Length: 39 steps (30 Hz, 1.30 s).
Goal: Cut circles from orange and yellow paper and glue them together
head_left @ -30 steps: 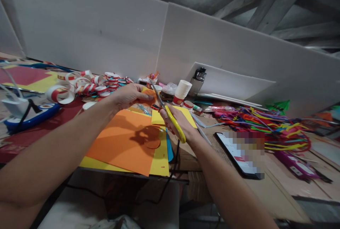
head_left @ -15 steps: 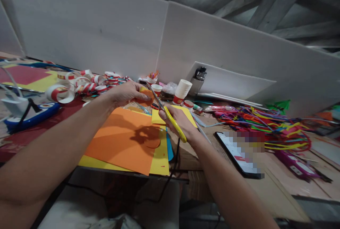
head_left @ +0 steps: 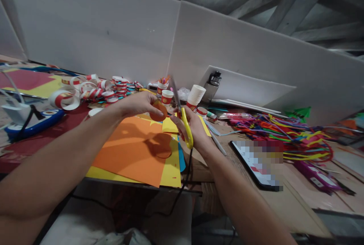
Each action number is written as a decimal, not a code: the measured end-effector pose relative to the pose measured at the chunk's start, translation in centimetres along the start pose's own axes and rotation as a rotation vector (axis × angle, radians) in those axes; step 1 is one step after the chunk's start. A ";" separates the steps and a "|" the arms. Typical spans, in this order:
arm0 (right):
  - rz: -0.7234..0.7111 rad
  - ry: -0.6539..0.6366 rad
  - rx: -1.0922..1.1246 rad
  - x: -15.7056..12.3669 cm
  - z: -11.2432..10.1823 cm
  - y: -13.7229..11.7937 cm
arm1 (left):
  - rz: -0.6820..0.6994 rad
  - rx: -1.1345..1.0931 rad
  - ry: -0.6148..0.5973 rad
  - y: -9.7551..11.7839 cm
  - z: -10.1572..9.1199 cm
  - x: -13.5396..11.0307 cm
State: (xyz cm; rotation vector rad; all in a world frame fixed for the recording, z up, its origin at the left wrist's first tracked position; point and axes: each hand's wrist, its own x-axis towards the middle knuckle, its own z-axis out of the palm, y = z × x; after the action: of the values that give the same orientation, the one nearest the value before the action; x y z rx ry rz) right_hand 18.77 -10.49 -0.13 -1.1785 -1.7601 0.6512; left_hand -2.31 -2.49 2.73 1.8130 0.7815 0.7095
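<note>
Between the thumb and fingers of my left hand [head_left: 140, 104] is a small rounded piece of orange paper [head_left: 158, 111], held above the worktop. My right hand [head_left: 193, 125] is closed on yellow-handled scissors [head_left: 185, 127], whose blades point up and away, apart from the paper. The right fingertips come close to the piece's right edge; whether they touch it I cannot tell. Below lies a sheet of orange paper [head_left: 127, 154] over a yellow sheet [head_left: 170, 175]. An orange paper circle [head_left: 163, 150] rests on the sheets, partly in shadow.
Paper-cup rings [head_left: 68, 99] pile up at the left. A stack of paper cups [head_left: 196, 95] and a dark bottle [head_left: 212, 88] stand at the back. On the right are a phone [head_left: 253, 165], a heap of pipe cleaners [head_left: 290, 131] and a purple glue gun [head_left: 317, 177].
The scissors have swung more upright and their blades have left the orange piece. My left hand has shifted slightly right and down, and a yellow scrap now shows on the orange sheet.
</note>
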 end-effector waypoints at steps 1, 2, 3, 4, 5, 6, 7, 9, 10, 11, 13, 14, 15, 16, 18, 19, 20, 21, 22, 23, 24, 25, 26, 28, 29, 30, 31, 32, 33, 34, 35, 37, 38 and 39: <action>-0.005 0.028 0.062 0.1 0.2 0.3 | 0.024 0.047 -0.006 -0.1 0.4 0.1; -0.008 0.045 0.121 0.2 0.3 0.6 | 0.047 0.105 -0.005 -0.1 0.8 0.1; -0.012 0.055 0.168 0.3 0.4 0.8 | 0.067 0.173 0.009 -0.2 1.3 0.2; -0.018 0.059 0.189 0.4 0.6 0.9 | 0.081 0.245 0.027 -0.1 1.7 0.2; -0.022 0.058 0.193 0.4 0.7 0.9 | 0.086 0.310 0.048 -0.1 2.2 0.2; -0.025 0.056 0.184 0.4 0.8 0.9 | 0.085 0.357 0.064 -0.1 2.6 0.2; -0.027 0.057 0.167 0.4 0.8 0.8 | 0.085 0.380 0.064 0.0 3.0 0.1; -0.032 0.056 0.117 0.3 1.0 0.5 | 0.095 0.382 0.050 0.0 3.5 0.0; -0.034 0.056 0.088 0.3 1.0 0.4 | 0.102 0.379 0.040 0.0 3.7 0.0; -0.037 0.055 0.062 0.3 1.0 0.4 | 0.108 0.381 0.038 -0.1 3.7 0.0; -0.042 0.047 0.044 0.3 1.0 0.5 | 0.110 0.395 0.048 -0.2 3.6 0.1; -0.047 0.046 0.064 0.3 1.0 0.5 | 0.108 0.395 0.057 -0.2 3.5 0.1; -0.055 0.055 0.106 0.4 1.1 0.6 | 0.108 0.380 0.060 -0.2 3.3 0.2; -0.064 0.071 0.160 0.4 1.1 0.7 | 0.111 0.347 0.057 -0.2 3.2 0.2; -0.072 0.125 0.273 0.5 1.1 0.7 | 0.123 0.222 0.051 -0.1 3.3 0.3; -0.069 0.159 0.323 0.5 1.1 0.6 | 0.124 0.139 0.054 -0.1 3.4 0.3; -0.061 0.195 0.367 0.5 1.1 0.6 | 0.119 0.047 0.066 -0.2 3.6 0.3; -0.050 0.231 0.402 0.5 1.1 0.6 | 0.107 -0.047 0.084 -0.2 3.8 0.4; -0.039 0.267 0.428 0.6 1.1 0.6 | 0.089 -0.138 0.104 -0.3 4.1 0.4; -0.030 0.300 0.445 0.6 1.0 0.6 | 0.069 -0.223 0.121 -0.5 4.5 0.5; -0.023 0.329 0.454 0.7 1.0 0.7 | 0.052 -0.301 0.134 -0.7 4.8 0.6; -0.017 0.352 0.462 0.8 0.9 0.8 | 0.041 -0.371 0.149 -0.9 5.1 0.7; -0.014 0.370 0.472 0.9 0.9 0.9 | 0.036 -0.431 0.167 -1.1 5.4 0.9; -0.015 0.386 0.500 1.0 0.9 1.0 | 0.034 -0.513 0.197 -1.5 5.8 1.2; -0.013 0.385 0.511 1.0 0.9 1.1 | 0.033 -0.529 0.209 -1.6 5.9 1.3; -0.006 0.379 0.515 1.0 1.0 1.0 | 0.031 -0.530 0.217 -1.7 6.0 1.3; 0.000 0.369 0.512 0.9 1.0 1.0 | 0.029 -0.521 0.220 -1.8 6.1 1.4; 0.004 0.357 0.505 0.8 1.1 0.9 | 0.028 -0.506 0.221 -1.8 6.1 1.4; 0.004 0.344 0.497 0.7 1.2 0.8 | 0.030 -0.490 0.221 -1.8 6.1 1.3; -0.002 0.334 0.489 0.6 1.3 0.7 | 0.036 -0.479 0.219 -1.8 6.1 1.3; -0.015 0.328 0.482 0.5 1.4 0.6 | 0.045 -0.472 0.214 -1.8 6.0 1.2; -0.043 0.320 0.467 0.3 1.5 0.5 | 0.056 -0.466 0.212 -1.7 5.9 1.2; -0.049 0.311 0.453 0.3 1.5 0.5 | 0.056 -0.475 0.216 -1.6 5.7 1.2; -0.053 0.304 0.430 0.2 1.5 0.6 | 0.052 -0.500 0.226 -1.4 5.6 1.2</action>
State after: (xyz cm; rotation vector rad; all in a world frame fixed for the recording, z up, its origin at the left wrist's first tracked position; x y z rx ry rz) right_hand 17.67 -9.96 -1.21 -0.8767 -1.3094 0.7322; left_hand 2.42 -4.25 -0.32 1.3182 0.6318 1.0532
